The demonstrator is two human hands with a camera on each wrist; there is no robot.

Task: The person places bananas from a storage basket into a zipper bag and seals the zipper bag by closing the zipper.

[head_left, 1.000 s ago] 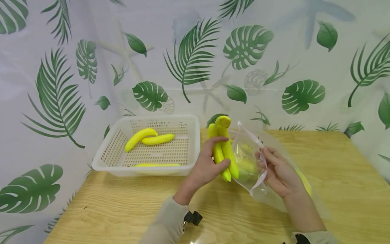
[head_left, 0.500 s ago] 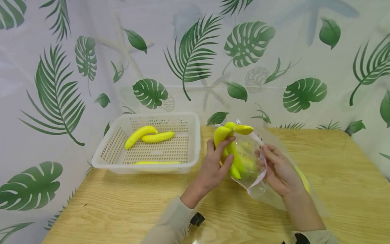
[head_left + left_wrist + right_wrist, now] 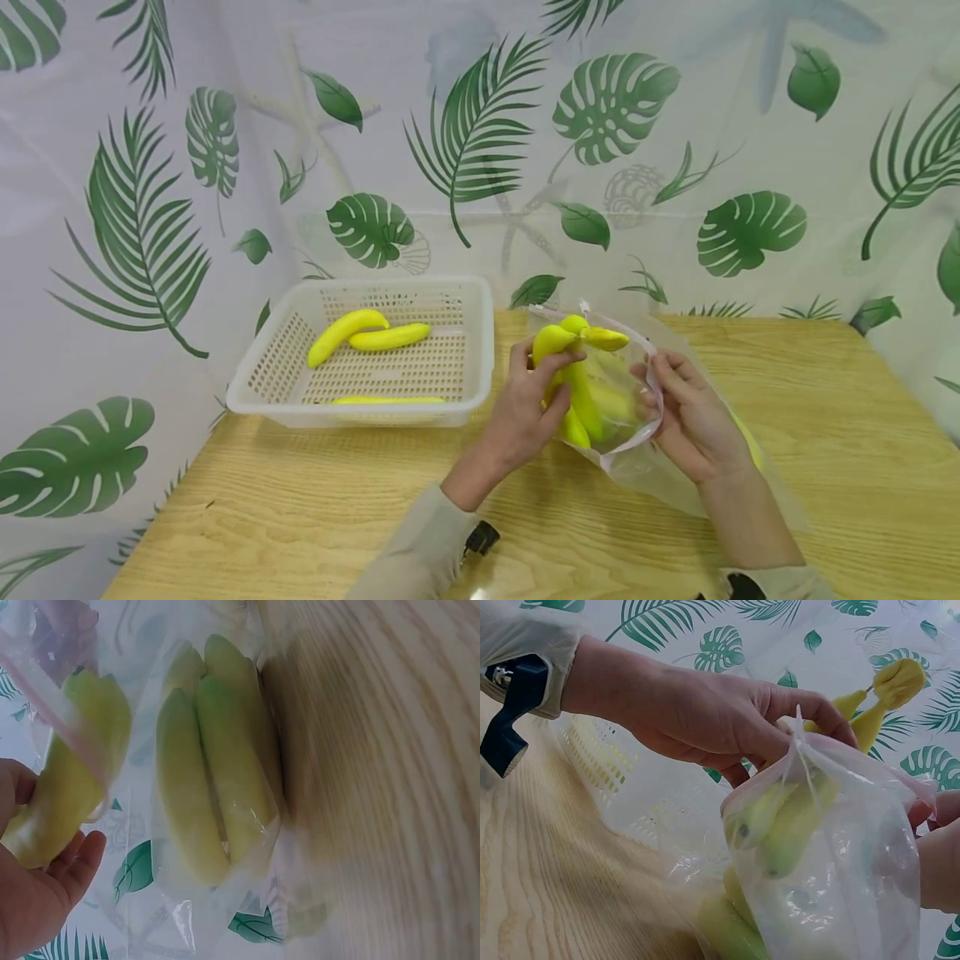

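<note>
A bunch of yellow bananas (image 3: 553, 340), joined at the stem, is gripped in my left hand (image 3: 517, 417) between thumb and fingers. The lower ends are inside the mouth of a clear plastic zip bag (image 3: 647, 471), while the stem end sticks out above the pink-edged opening. With thumb and fingers, my right hand (image 3: 701, 429) pinches the bag's right edge, spreading the mouth wide. More bananas (image 3: 232, 772) lie lower in the bag in the left wrist view. In the right wrist view, the dark tips of the held bananas (image 3: 787, 829) show through the plastic.
On the left of the wooden table (image 3: 300, 508) stands a white perforated basket (image 3: 251, 396). Two bananas cross inside it, and another banana (image 3: 386, 401) lies along its front wall. A leaf-patterned sheet (image 3: 450, 125) hangs behind.
My left hand has tilted the bananas and brought them right and down into the bag's mouth. My right hand has kept its pinch on the bag's edge.
</note>
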